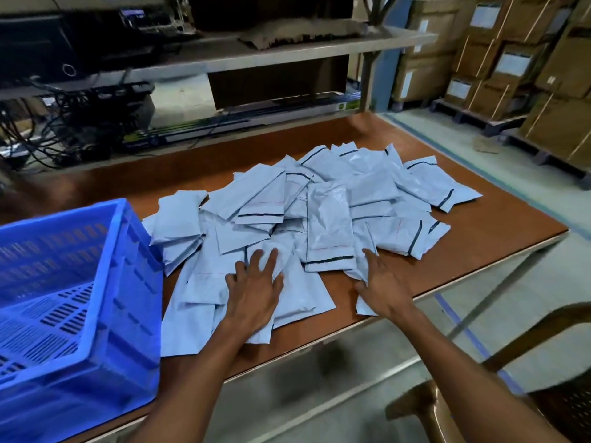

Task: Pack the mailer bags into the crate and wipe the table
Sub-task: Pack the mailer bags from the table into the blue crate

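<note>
Head-down view of a loose heap of pale grey poly mailer bags (326,225) spread over the middle of a brown table (479,251), just beside a blue slotted plastic crate (105,270) at the left, none visible inside it. Left hand (256,282) flat on the near bags, fingers spread and straight, gripping nothing. Right hand (380,282) likewise open, straight fingers laid on a bag at the heap's near right edge. Probably light, soft, slick film packets, prone to sliding off one another; best gathered several at once, pinched along a flat edge or scooped from underneath.

table (463,251): mailer bags (326,219), crate (80,298).
</note>
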`<state>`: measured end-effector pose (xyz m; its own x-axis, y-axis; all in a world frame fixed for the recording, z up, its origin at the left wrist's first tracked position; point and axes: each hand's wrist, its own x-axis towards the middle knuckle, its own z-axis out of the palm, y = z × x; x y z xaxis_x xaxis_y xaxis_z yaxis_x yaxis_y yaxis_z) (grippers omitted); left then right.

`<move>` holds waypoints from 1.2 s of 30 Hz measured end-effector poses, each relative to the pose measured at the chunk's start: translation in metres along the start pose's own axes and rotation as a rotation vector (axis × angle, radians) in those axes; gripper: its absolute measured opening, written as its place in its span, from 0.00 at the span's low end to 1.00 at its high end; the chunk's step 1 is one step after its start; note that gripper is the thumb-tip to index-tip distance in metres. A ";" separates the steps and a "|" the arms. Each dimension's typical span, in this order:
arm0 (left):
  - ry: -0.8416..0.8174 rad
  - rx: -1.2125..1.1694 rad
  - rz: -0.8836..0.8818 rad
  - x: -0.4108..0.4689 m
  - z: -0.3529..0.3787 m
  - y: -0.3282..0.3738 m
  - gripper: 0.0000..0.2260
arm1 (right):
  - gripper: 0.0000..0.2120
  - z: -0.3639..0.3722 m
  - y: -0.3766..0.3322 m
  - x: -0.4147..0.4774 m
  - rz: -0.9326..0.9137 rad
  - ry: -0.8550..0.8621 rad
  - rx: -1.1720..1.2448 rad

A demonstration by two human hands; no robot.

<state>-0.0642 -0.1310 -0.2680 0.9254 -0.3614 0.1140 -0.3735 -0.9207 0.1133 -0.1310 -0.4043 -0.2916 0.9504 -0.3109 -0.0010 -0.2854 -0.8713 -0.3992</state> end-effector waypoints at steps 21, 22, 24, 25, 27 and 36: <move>0.141 -0.053 0.062 -0.004 -0.050 0.048 0.25 | 0.18 -0.053 -0.008 -0.015 -0.039 0.543 -0.065; 0.185 -0.066 0.048 -0.006 -0.064 0.047 0.26 | 0.20 -0.061 -0.026 -0.012 -0.108 0.580 -0.036; 0.282 -0.066 0.020 -0.012 -0.097 0.039 0.26 | 0.21 -0.071 -0.070 -0.009 -0.256 0.620 0.009; 0.335 -0.051 0.003 -0.016 -0.114 0.031 0.26 | 0.22 -0.074 -0.094 -0.008 -0.336 0.634 0.036; 0.433 -0.029 -0.061 -0.029 -0.149 0.005 0.26 | 0.22 -0.076 -0.147 -0.010 -0.498 0.647 0.118; 0.479 0.211 -0.424 -0.110 -0.235 -0.202 0.26 | 0.22 -0.051 -0.389 -0.058 -0.905 0.511 0.271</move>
<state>-0.1058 0.1291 -0.0713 0.8403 0.0980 0.5331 0.0811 -0.9952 0.0551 -0.0819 -0.0667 -0.0897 0.6130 0.2315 0.7554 0.5954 -0.7638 -0.2491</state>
